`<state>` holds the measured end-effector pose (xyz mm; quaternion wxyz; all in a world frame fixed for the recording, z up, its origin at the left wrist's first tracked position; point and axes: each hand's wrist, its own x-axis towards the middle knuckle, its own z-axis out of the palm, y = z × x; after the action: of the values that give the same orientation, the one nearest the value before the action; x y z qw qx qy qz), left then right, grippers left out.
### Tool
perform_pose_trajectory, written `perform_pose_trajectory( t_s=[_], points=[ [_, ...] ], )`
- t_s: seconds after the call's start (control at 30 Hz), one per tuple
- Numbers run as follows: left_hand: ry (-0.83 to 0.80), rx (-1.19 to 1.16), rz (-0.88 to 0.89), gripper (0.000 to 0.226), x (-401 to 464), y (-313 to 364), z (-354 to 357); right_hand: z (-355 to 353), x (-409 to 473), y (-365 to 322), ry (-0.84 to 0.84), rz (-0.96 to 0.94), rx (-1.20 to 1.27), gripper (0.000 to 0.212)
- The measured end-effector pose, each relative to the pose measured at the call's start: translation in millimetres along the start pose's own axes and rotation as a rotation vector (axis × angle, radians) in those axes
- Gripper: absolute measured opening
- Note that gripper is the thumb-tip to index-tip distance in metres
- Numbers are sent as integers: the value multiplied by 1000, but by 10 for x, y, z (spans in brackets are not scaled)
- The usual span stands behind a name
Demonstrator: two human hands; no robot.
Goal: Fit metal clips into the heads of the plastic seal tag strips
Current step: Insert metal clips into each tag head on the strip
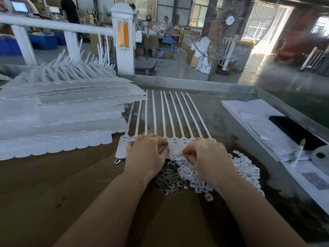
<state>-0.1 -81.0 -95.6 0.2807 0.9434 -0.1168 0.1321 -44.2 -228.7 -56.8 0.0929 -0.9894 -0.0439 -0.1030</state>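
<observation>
Head view: both hands sit low over one white plastic seal tag strip set [175, 118], a joined row lying flat on the grey-brown worktop [53, 184], tails fanned away, heads nearest the person. Left hand [146, 154] covers the left-middle heads, fingers curled down; what they pinch is hidden. Right hand [208, 157] has curled fingers at the edge of the white plastic cap pile [242, 168], seemingly picking a piece, can't confirm.

Progress: can't tell whether any of the visible head slots holds a clip. Judging by the tall stack of white tag sheets [62, 118] to the left, plenty of work remains, though I can't tell if those are finished.

Containers: none. Grey stamped metal clips [169, 179] lie as a loose heap between the wrists, touching the caps. One stray metal clip [117, 161] lies beside the leftmost tag.
</observation>
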Motion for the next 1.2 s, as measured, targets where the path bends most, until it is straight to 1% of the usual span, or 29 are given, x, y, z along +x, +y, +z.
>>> perform_pose_trajectory(
  t_s=[0.27,0.37,0.5,0.73,0.9,1.2],
  points=[
    [-13,13,-4,25,-2,-1,-5,17,-5,4,41,10,69,11],
    [-12,14,-5,25,-2,-1,-6,11,-9,4,43,1,80,10],
    [-7,6,-2,25,-4,0,-3,-18,-16,-7,30,-1,120,3],
    [2,7,4,24,-3,-5,-2,-14,-35,13,38,42,268,15],
    [-5,4,0,24,3,-2,-4,-6,-18,61,27,73,292,14],
    [-9,-11,-2,24,2,-2,-11,6,-12,110,59,50,299,10]
  ],
)
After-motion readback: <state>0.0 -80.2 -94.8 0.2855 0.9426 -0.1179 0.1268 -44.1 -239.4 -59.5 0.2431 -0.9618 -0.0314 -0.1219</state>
